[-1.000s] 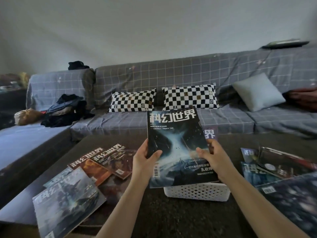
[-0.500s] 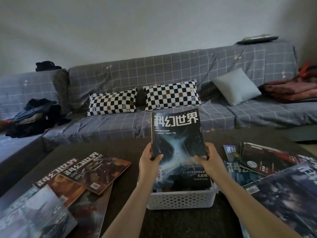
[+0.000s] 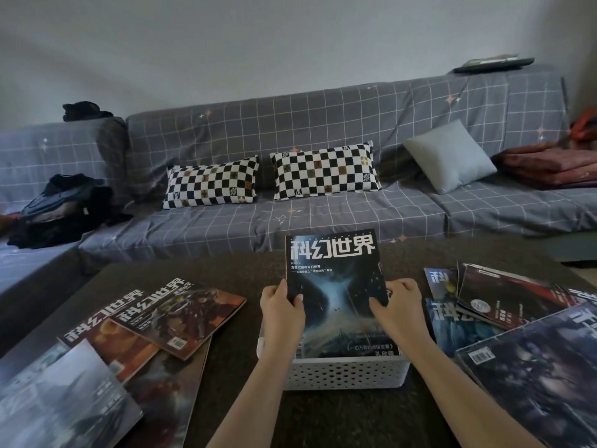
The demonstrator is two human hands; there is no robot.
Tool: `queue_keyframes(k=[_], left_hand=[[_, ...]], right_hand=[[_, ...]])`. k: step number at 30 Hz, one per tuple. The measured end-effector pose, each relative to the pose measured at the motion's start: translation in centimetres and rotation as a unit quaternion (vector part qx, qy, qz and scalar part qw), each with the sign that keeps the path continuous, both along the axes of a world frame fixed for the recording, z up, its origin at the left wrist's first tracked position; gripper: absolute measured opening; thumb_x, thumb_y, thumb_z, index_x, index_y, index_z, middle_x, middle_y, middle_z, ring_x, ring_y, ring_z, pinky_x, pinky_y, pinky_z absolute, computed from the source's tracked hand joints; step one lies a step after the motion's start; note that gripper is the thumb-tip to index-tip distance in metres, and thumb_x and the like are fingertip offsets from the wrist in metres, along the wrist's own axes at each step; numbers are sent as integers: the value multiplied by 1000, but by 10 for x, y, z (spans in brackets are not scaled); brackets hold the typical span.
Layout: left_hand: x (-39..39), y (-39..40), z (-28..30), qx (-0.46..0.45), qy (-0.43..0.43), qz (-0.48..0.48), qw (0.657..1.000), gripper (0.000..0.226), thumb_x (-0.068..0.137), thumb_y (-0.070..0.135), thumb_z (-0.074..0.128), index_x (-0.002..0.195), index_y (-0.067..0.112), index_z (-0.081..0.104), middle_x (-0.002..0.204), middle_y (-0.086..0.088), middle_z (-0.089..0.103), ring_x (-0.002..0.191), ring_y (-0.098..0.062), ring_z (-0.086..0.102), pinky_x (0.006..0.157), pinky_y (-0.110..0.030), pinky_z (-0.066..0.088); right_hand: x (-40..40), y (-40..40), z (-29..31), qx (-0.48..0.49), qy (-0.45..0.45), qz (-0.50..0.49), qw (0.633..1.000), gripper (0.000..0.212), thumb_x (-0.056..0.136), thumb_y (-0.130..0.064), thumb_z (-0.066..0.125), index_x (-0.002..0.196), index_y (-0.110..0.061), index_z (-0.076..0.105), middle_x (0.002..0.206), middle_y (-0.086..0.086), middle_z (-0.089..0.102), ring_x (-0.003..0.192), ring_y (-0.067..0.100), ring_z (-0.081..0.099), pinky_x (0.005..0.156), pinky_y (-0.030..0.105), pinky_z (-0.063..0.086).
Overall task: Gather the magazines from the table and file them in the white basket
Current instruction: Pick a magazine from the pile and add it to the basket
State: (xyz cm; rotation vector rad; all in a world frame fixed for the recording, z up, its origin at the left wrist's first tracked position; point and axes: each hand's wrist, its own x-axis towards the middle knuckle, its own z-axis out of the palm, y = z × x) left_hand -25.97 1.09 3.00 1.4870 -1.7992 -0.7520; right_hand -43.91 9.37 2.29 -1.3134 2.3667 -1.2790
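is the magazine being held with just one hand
No, the left hand and right hand each grip a side edge of the magazine.

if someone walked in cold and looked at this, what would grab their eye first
First, the dark magazine held upright at centre, its lower edge down in the white basket, with the left hand and right hand gripping its sides. Next, the loose magazines fanned over the dark table on both sides. Behind them, two checkered pillows stand out on the grey grid-patterned sofa.

Basket [image 3: 345,373] sits bottom center on the counter [image 3: 245,367], one magazine [image 3: 336,292] standing in it. More magazines lower left [image 3: 181,315] and lower right [image 3: 504,295]; sofa [image 3: 323,124] behind.
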Motion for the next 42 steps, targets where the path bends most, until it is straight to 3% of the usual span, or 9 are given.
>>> queue_keyframes(k=[3, 8, 14, 19, 22, 26, 31, 38, 42], left_hand=[[0, 2, -1, -16, -2, 7, 1000, 40, 97, 21, 52, 135, 9, 50, 133, -6, 44, 106, -11, 47, 87, -20, 37], [0, 4, 0, -30, -38, 17, 999, 36, 98, 25, 50, 130, 10, 55, 131, -5, 53, 108, -13, 54, 81, -16, 32], [0, 1, 0, -24, -59, 0, 998, 23, 97, 27, 50, 111, 14, 61, 85, 9, 57, 66, -2, 51, 54, -17, 42], [-1, 5, 2, -15, -35, 4, 999, 24, 96, 28, 51, 112, 14, 62, 89, 7, 63, 71, -6, 59, 57, -20, 48], [0, 12, 7, -5, -21, -13, 1000, 36, 96, 31, 51, 126, 12, 54, 115, -3, 64, 93, -16, 63, 78, -32, 56], [11, 23, 15, -4, -11, -14, 1000, 56, 98, 36, 45, 148, 15, 31, 145, -7, 44, 121, -21, 52, 90, -28, 43], [51, 41, 29, -55, 36, -10, 998, 45, 97, 34, 48, 140, 22, 44, 142, -3, 45, 118, -15, 54, 90, -24, 45], [145, 48, 27, -73, 26, 57, 995, 32, 96, 31, 52, 127, 26, 56, 126, 4, 57, 94, 0, 55, 61, -8, 38], [197, 50, 10, -61, 4, 96, 994, 27, 94, 30, 53, 120, 26, 59, 123, 3, 58, 98, -5, 55, 68, -10, 37]], right_hand=[[-4, -1, -3, 27, 40, -20, 999, 24, 84, -25, 64, 104, -14, 62, 112, 3, 46, 109, 19, 39, 96, 31, 37], [-5, -2, -5, 52, 51, -28, 997, 29, 85, -31, 62, 109, -14, 63, 116, 3, 50, 110, 21, 39, 95, 35, 38], [-8, -5, -4, 67, 35, -35, 997, 37, 85, -30, 63, 117, -13, 61, 122, 2, 49, 115, 22, 38, 95, 35, 36], [-9, -4, -3, 64, 26, -30, 997, 31, 85, -31, 63, 111, -15, 65, 121, 4, 52, 117, 23, 39, 97, 35, 33], [-7, -1, 2, 50, 10, -19, 999, 31, 86, -33, 62, 112, -17, 65, 123, 6, 54, 121, 24, 39, 98, 35, 30], [8, 13, 12, -21, -25, -5, 999, 41, 86, -29, 63, 125, -16, 57, 130, 8, 52, 124, 26, 38, 102, 41, 32], [53, 19, 31, -81, -56, 130, 987, 36, 87, -21, 65, 122, -13, 60, 114, 4, 64, 103, 14, 56, 93, 27, 44], [155, 2, 49, -70, -116, 290, 947, 23, 89, -25, 61, 111, -28, 64, 92, -15, 65, 85, 0, 61, 73, 11, 47], [214, -19, 38, -53, -94, 346, 932, 22, 87, -27, 63, 109, -25, 66, 93, -20, 61, 81, -10, 56, 71, 0, 39]])
